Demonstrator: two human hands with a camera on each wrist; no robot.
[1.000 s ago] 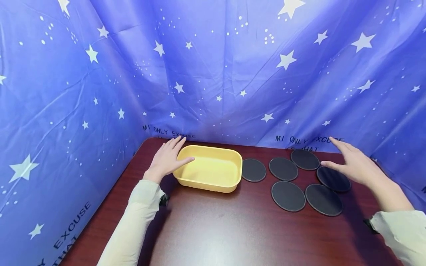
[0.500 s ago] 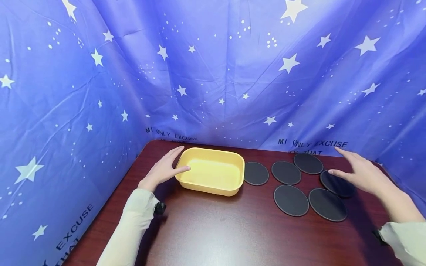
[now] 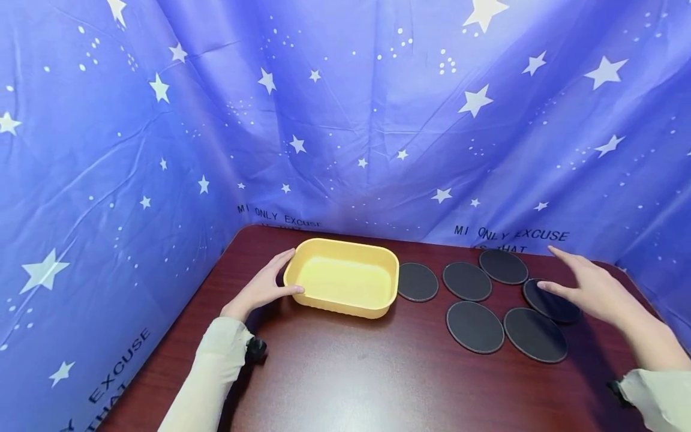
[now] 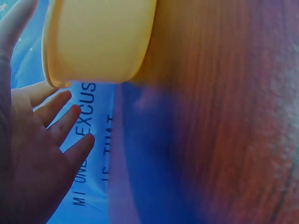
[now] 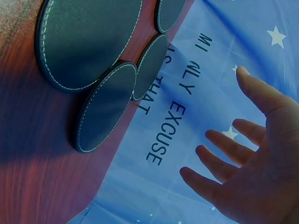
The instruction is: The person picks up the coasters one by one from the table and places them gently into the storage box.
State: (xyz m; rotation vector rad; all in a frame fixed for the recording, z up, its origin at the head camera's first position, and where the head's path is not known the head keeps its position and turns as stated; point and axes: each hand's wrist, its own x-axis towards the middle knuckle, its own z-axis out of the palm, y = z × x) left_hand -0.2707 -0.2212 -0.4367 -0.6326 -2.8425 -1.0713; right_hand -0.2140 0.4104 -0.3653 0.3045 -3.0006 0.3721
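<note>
A second after the earlier frame, the left hand [image 3: 261,293] had come down along the left end of the yellow container [image 3: 345,282], its thumb shifting from over the interior to the near-left corner of the rim; its fingers were extended and unclenched, though contact was hard to tell. The container had stayed on the table [image 3: 351,372], just beside the leftmost of six black discs [image 3: 475,327]. The right hand [image 3: 599,294], fingers spread loosely and grasping nothing, hovered as before near the rightmost discs.
</note>
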